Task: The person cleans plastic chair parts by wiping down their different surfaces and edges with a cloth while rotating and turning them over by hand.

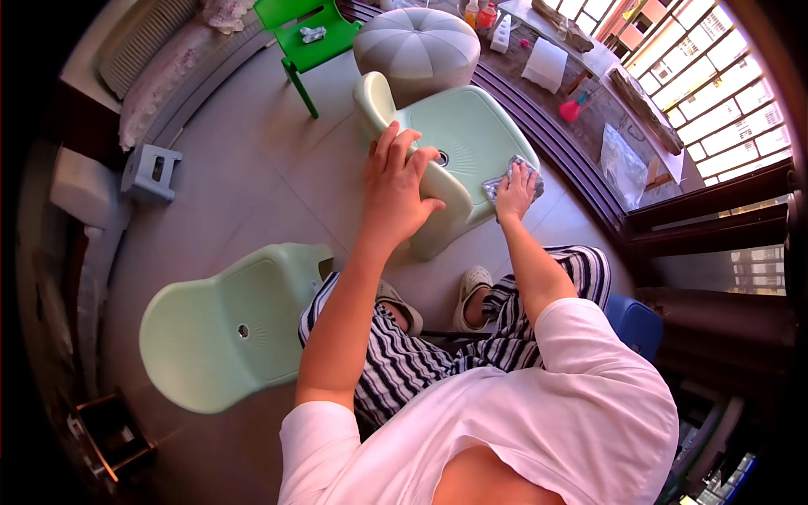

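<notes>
In front of me stands a pale green plastic chair (471,126) with a round metal-coloured fitting in its seat. My left hand (397,189) is at the top of its curved backrest (446,192), fingers spread and thumb out to the side. On the seat's right edge, my right hand (515,194) presses a crumpled grey cloth (495,187) against the surface, fingers close together over it. A second pale green chair (227,324) lies tipped by my left leg, apart from both hands.
Beyond the chair are a grey round pouf (418,46) and a green chair (324,42) bearing a small crumpled item (313,34). At left stands a grey step stool (151,173). A dark sliding-door track (560,147) runs along the right; a blue stool (635,324) is beside me.
</notes>
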Action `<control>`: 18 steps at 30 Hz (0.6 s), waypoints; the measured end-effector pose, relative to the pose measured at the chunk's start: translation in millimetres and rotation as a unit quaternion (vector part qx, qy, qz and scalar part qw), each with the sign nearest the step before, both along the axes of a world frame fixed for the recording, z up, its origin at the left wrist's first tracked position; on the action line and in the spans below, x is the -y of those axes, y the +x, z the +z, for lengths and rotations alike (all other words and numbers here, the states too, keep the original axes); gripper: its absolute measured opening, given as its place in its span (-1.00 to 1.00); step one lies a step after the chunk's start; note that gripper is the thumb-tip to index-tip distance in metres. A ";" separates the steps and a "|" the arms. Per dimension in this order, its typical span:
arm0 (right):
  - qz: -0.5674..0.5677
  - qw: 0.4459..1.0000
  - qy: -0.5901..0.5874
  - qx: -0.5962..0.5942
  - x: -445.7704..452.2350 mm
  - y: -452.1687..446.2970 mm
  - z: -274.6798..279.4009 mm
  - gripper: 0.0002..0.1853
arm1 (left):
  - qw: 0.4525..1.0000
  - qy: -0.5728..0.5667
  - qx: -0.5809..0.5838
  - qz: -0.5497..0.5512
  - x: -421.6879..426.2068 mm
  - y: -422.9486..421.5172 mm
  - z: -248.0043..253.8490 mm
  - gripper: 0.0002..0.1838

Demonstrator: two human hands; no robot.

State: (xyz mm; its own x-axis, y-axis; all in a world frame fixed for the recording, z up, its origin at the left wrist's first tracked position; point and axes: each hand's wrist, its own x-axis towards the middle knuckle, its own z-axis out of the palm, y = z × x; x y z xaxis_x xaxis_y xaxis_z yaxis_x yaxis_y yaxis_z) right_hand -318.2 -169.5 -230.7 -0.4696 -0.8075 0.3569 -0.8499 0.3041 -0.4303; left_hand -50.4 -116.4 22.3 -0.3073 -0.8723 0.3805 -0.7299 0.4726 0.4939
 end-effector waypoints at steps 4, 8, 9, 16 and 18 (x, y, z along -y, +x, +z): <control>0.083 0.995 0.035 0.035 -32.8 37.2 9.1 -0.55 | 0.999 -0.049 -0.019 -0.008 3.0 1.8 -11.0 -0.19; 0.080 0.889 -0.037 0.449 -23.0 35.4 35.3 -0.62 | 0.984 -0.066 -0.166 0.004 6.4 5.2 -19.4 -0.18; 0.033 0.673 -0.091 0.733 -16.7 34.1 54.9 -0.65 | 0.960 -0.051 -0.273 0.026 7.3 7.0 -21.7 -0.21; 0.337 0.542 -0.172 0.750 -39.0 64.4 233.8 -0.64 | 0.854 0.138 -0.479 0.152 18.9 25.3 -35.4 -0.39; 0.390 0.574 -0.157 0.703 -47.1 72.5 267.0 -0.64 | 0.864 0.127 -0.452 0.181 18.2 25.4 -30.3 -0.42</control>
